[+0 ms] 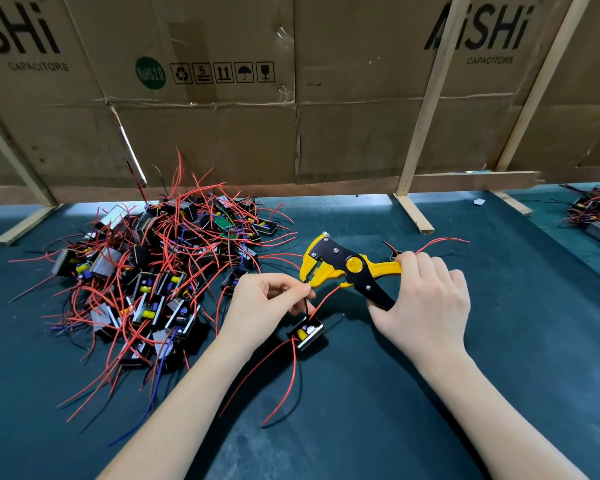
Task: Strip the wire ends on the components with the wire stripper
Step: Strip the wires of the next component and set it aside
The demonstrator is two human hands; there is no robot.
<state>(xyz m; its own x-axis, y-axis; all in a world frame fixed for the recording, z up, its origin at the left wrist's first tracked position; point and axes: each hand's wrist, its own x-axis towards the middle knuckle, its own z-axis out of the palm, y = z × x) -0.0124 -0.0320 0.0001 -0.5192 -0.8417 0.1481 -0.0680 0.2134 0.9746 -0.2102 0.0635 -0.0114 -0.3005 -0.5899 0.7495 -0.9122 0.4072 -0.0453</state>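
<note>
My right hand [426, 299] grips the handles of a yellow and black wire stripper [340, 266], whose jaws point left. My left hand [264, 299] pinches a thin black wire just at the stripper's jaws. That wire rises from a small black component [307, 332] hanging just below my left fingers, with red wires trailing down toward me over the mat. A second red wire from the component curves up toward the stripper's underside. Another component, mostly hidden behind my right hand, shows a red wire [444, 241] arching right.
A big tangled pile of components with red, black and blue wires [153, 271] lies on the dark green mat [499, 358] at the left. Another pile [596, 216] sits far right. Cardboard sheets on wooden frames [413, 188] wall off the back.
</note>
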